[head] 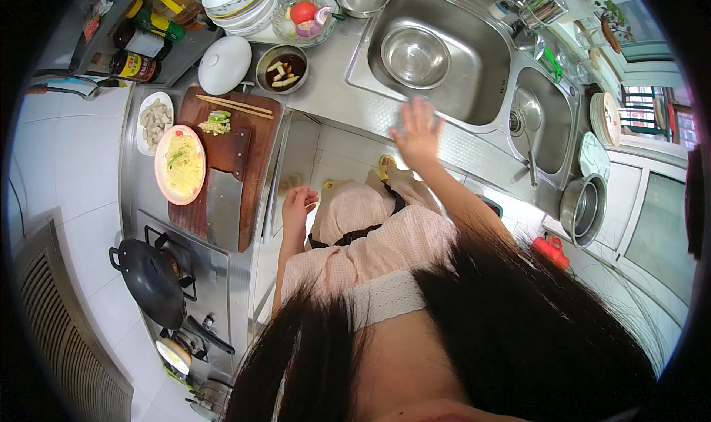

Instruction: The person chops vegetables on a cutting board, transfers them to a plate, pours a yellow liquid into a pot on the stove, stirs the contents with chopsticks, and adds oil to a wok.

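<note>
My right hand (416,133), slightly blurred, is spread over the front edge of the steel counter, just before the large sink basin (472,100). It holds nothing that I can see. A steel bowl (415,57) sits in that basin. My left hand (300,201) hangs beside the counter with its fingers loosely curled and apart, nothing visible in it. Left of it lies a wooden cutting board (186,219) with a cleaver (224,202), chopsticks (236,106) and chopped garlic and scallion (215,123). A pink-rimmed plate of shredded vegetable (180,165) overlaps the board's edge.
A black wok (150,277) rests on the gas stove. Behind the board stand a white lid (225,65), a bowl of dark liquid (282,69) and stacked bowls (239,5). A white dish of pale pieces (155,123) lies far left. Nested steel pots (583,210) stand right.
</note>
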The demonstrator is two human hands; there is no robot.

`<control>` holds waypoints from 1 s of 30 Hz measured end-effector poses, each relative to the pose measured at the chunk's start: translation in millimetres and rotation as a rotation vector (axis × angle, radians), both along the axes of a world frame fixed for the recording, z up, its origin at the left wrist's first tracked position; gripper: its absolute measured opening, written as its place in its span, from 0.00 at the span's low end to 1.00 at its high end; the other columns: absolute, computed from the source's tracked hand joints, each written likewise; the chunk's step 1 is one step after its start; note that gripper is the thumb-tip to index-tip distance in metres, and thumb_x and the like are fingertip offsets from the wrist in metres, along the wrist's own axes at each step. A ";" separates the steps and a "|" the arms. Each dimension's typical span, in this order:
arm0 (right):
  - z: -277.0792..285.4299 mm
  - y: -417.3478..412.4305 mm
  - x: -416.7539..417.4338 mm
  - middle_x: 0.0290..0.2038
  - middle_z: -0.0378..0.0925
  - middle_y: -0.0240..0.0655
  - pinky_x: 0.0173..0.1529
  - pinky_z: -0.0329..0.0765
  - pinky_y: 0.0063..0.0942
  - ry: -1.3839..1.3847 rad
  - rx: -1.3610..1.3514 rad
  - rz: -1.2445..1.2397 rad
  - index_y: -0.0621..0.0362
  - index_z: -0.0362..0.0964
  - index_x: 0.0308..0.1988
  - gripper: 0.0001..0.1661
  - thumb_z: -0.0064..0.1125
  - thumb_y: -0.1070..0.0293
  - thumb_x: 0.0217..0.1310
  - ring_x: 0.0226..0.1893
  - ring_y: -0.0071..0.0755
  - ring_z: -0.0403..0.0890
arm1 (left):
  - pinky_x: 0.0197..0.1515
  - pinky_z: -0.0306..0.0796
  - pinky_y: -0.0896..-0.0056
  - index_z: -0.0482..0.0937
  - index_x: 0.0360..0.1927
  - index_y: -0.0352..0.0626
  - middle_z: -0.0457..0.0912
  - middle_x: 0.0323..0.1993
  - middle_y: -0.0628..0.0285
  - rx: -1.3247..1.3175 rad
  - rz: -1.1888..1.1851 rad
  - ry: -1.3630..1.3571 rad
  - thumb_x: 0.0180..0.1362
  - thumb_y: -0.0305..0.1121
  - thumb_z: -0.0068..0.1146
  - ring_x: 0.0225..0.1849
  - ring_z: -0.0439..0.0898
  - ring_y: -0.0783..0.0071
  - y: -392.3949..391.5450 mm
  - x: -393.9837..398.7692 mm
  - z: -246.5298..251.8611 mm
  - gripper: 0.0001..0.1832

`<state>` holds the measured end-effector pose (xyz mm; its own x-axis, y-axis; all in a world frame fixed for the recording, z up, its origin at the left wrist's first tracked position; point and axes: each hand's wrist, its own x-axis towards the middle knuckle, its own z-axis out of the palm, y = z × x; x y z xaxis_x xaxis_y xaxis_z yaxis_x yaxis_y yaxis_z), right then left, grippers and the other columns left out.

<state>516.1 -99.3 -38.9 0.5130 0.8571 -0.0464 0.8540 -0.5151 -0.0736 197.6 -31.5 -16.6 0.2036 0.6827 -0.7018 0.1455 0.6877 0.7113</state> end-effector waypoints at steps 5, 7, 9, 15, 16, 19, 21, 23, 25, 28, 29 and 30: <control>15.2 103.4 -61.0 0.75 0.42 0.34 0.73 0.37 0.61 0.023 0.080 0.521 0.47 0.50 0.71 0.40 0.35 0.38 0.69 0.75 0.39 0.42 | 0.42 0.73 0.73 0.76 0.44 0.43 0.83 0.38 0.60 0.020 0.026 0.001 0.67 0.38 0.50 0.38 0.80 0.74 -0.9 -2.0 3.9 0.11; 11.4 135.5 -65.2 0.75 0.43 0.33 0.73 0.38 0.60 0.065 0.105 0.530 0.47 0.50 0.71 0.39 0.34 0.39 0.70 0.75 0.37 0.42 | 0.43 0.73 0.72 0.75 0.47 0.42 0.83 0.38 0.60 0.030 0.016 0.020 0.66 0.38 0.49 0.39 0.80 0.73 0.1 -2.9 5.7 0.12; 6.5 159.1 -56.4 0.75 0.43 0.32 0.73 0.38 0.60 0.086 0.121 0.511 0.47 0.50 0.71 0.39 0.33 0.40 0.70 0.75 0.35 0.41 | 0.43 0.73 0.72 0.76 0.46 0.42 0.83 0.38 0.60 0.041 0.056 0.020 0.66 0.39 0.51 0.39 0.80 0.73 -2.1 -4.2 6.1 0.13; 1.8 200.2 -28.5 0.76 0.39 0.31 0.73 0.36 0.59 0.043 0.076 0.360 0.48 0.46 0.72 0.39 0.29 0.40 0.71 0.76 0.34 0.38 | 0.42 0.72 0.73 0.76 0.43 0.44 0.83 0.37 0.61 0.026 0.167 0.051 0.66 0.38 0.52 0.38 0.80 0.74 -17.6 -19.0 6.4 0.10; 2.9 205.7 -23.7 0.76 0.38 0.31 0.73 0.36 0.58 0.041 0.071 0.333 0.48 0.45 0.73 0.40 0.29 0.40 0.71 0.76 0.34 0.38 | 0.42 0.72 0.73 0.76 0.43 0.43 0.83 0.37 0.61 0.019 0.188 0.056 0.65 0.37 0.52 0.38 0.80 0.73 -20.3 -20.5 6.1 0.09; 1.4 221.8 -3.3 0.76 0.36 0.36 0.73 0.36 0.58 0.064 0.096 0.179 0.51 0.42 0.73 0.42 0.29 0.39 0.71 0.76 0.38 0.37 | 0.43 0.72 0.73 0.76 0.44 0.43 0.83 0.37 0.60 0.017 0.205 0.068 0.65 0.36 0.51 0.38 0.80 0.73 -23.3 -21.2 7.6 0.09; -3.1 231.8 3.7 0.75 0.36 0.42 0.73 0.35 0.57 0.107 0.150 0.034 0.55 0.39 0.73 0.44 0.30 0.39 0.70 0.76 0.43 0.36 | 0.43 0.73 0.72 0.76 0.45 0.41 0.83 0.38 0.58 0.026 0.215 0.072 0.63 0.36 0.51 0.39 0.81 0.71 -26.9 -20.0 8.2 0.12; -10.7 236.3 6.5 0.75 0.35 0.48 0.73 0.35 0.56 0.168 0.225 -0.151 0.59 0.37 0.73 0.46 0.32 0.39 0.70 0.76 0.48 0.36 | 0.43 0.73 0.71 0.76 0.46 0.41 0.83 0.39 0.57 0.031 0.217 0.069 0.63 0.36 0.51 0.39 0.81 0.71 -28.3 -21.1 7.6 0.13; -16.0 233.1 2.2 0.74 0.35 0.53 0.73 0.35 0.54 0.269 0.279 -0.242 0.64 0.35 0.72 0.49 0.36 0.40 0.69 0.75 0.52 0.36 | 0.43 0.73 0.72 0.76 0.46 0.41 0.83 0.39 0.58 0.023 0.210 0.054 0.62 0.36 0.51 0.39 0.81 0.71 -30.8 -21.2 3.4 0.13; -18.8 212.2 -15.7 0.74 0.39 0.52 0.74 0.39 0.52 0.213 0.186 -0.234 0.66 0.39 0.71 0.48 0.37 0.40 0.69 0.75 0.51 0.41 | 0.43 0.73 0.72 0.76 0.46 0.41 0.83 0.39 0.58 -0.010 0.165 0.067 0.63 0.36 0.51 0.39 0.81 0.71 -28.7 -19.1 -2.5 0.12; -15.7 197.9 -24.4 0.74 0.40 0.50 0.74 0.39 0.52 0.189 0.156 -0.156 0.65 0.40 0.71 0.47 0.37 0.41 0.69 0.75 0.50 0.41 | 0.43 0.73 0.71 0.76 0.45 0.41 0.83 0.39 0.58 -0.010 0.146 0.066 0.63 0.36 0.51 0.39 0.81 0.71 -27.5 -18.7 -4.9 0.12; -13.3 182.4 -30.2 0.74 0.42 0.48 0.74 0.39 0.53 0.162 0.125 -0.084 0.64 0.41 0.71 0.46 0.37 0.42 0.69 0.74 0.49 0.42 | 0.43 0.73 0.71 0.76 0.45 0.42 0.83 0.39 0.59 -0.011 0.121 0.061 0.63 0.36 0.51 0.39 0.81 0.71 -25.0 -17.0 -8.0 0.12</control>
<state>485.9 83.1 -52.2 0.5772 0.8160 -0.0302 0.7803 -0.5621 -0.2741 180.7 -56.5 -24.6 0.0764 0.6921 -0.7177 0.1038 0.7104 0.6961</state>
